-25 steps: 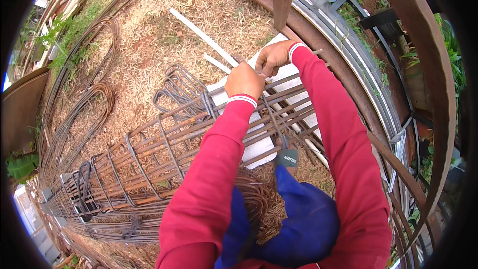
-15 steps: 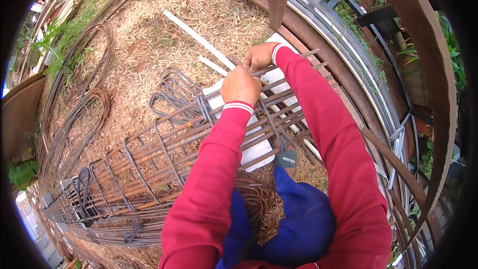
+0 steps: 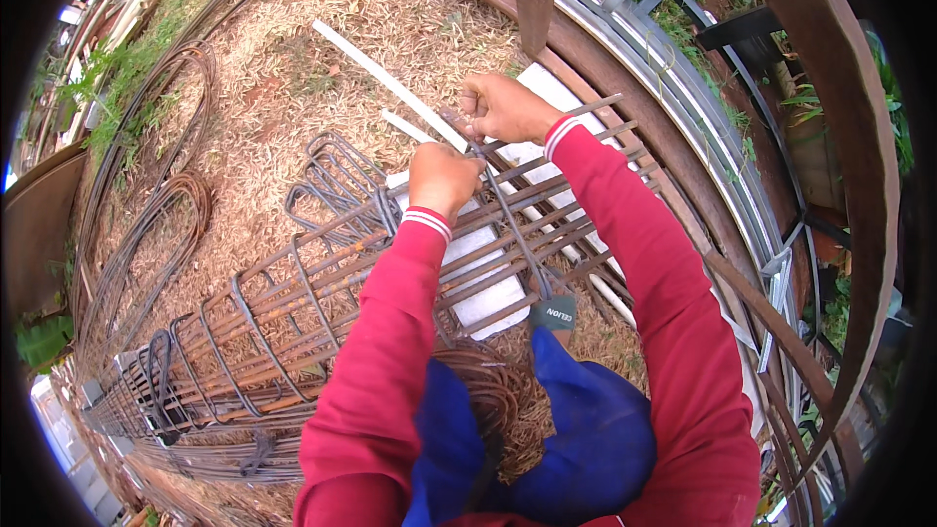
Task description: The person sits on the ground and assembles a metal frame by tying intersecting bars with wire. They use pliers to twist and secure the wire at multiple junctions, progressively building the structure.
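Observation:
A long cage of rusty rebar (image 3: 283, 307) with bent steel stirrups lies across the ground in front of me. My left hand (image 3: 444, 179) is closed at the far edge of the cage, its fingers around the top corner of a stirrup (image 3: 510, 220) where it meets the outermost bar. Just beyond, my right hand (image 3: 508, 109) is raised a little above the bars. Its thumb and fingertips are pinched together, and whatever is between them is too small to make out. White boards (image 3: 485, 301) lie beneath the bar ends.
Loose stirrups (image 3: 342, 185) lie beside the cage. Two white strips (image 3: 381, 75) extend over the dry-leaf-covered ground. Coiled steel rods (image 3: 185, 210) lie at left. Curved metal beams (image 3: 859, 166) and rails stand close on my right. My shoe (image 3: 554, 312) is near the stirrup's lower end.
My hands have drawn apart: the left has shifted left and slightly nearer, while the right's fingers have lifted off the bar. The stirrup's top corner is now exposed between them.

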